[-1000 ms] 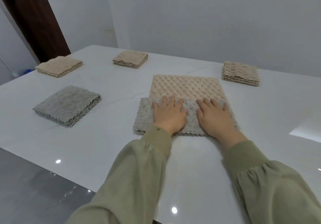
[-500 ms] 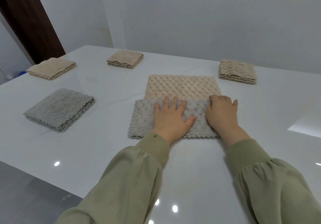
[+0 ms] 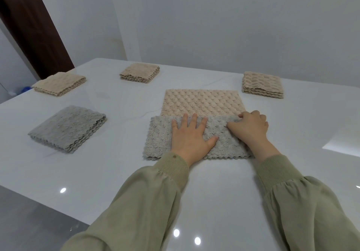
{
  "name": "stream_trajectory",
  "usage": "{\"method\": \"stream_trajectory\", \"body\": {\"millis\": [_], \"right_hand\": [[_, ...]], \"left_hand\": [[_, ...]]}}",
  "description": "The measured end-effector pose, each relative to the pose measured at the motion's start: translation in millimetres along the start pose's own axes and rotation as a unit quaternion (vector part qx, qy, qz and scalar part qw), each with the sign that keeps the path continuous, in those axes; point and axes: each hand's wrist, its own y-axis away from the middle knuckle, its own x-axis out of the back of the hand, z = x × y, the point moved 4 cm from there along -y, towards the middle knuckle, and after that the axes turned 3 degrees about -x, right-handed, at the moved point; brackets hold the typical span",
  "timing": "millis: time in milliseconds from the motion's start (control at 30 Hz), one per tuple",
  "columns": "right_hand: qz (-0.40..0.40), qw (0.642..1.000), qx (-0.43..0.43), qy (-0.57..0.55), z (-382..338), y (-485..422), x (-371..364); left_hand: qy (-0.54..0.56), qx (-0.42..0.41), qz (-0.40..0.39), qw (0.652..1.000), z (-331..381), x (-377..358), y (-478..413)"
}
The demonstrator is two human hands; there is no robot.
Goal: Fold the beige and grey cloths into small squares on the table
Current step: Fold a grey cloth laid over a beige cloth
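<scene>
Grey cloth (image 3: 159, 134) half-folded over beige cloth (image 3: 202, 101); left hand (image 3: 191, 137) spread flat, pressing it; right hand (image 3: 250, 127) pinching its right edge.

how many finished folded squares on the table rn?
4: grey square near left; left beige square, centre beige square and right beige square along the far side. Half-folded grey cloth in the middle not counted. None looks hidden.

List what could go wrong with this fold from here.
The right hand grips one end of the grey cloth, which overlaps the beige cloth; lifting might drag the beige one askew. The left hand presses only the middle, so the free left end could shift and skew the fold.
</scene>
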Motion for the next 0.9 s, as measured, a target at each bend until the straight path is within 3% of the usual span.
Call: {"method": "stream_trajectory", "body": {"millis": [133, 267, 433, 533, 667, 800, 900], "right_hand": [[0.020, 0.999, 0.014, -0.046, -5.1, 2.5, 7.7], [-0.002, 0.974, 0.036, -0.224, -10.8, 12.0, 15.3], [0.074, 0.945, 0.109, -0.300, -18.2, 22.4, 37.3], [0.088, 0.931, 0.158, -0.318, -29.3, 30.3, 52.2], [0.087, 0.911, 0.228, -0.333, -50.5, 47.3, 65.8], [0.089, 0.900, 0.257, -0.342, -66.3, 59.8, 81.7], [0.080, 0.907, 0.231, -0.344, -70.3, 61.0, 99.0]], "left_hand": [[0.003, 0.000, 0.002, 1.000, 0.5, 0.4, 0.9], [0.010, 0.002, 0.003, 1.000, -0.5, 0.3, 0.8], [0.044, 0.004, 0.026, 0.999, -1.0, 2.3, 2.7], [0.175, -0.002, 0.066, 0.982, -4.1, 17.7, 2.7], [0.392, -0.039, 0.097, 0.914, -10.3, 61.3, -2.6], [0.407, -0.075, 0.075, 0.907, -16.2, 107.4, -7.7], [0.394, -0.068, 0.099, 0.911, -21.1, 134.9, -7.7]]}}
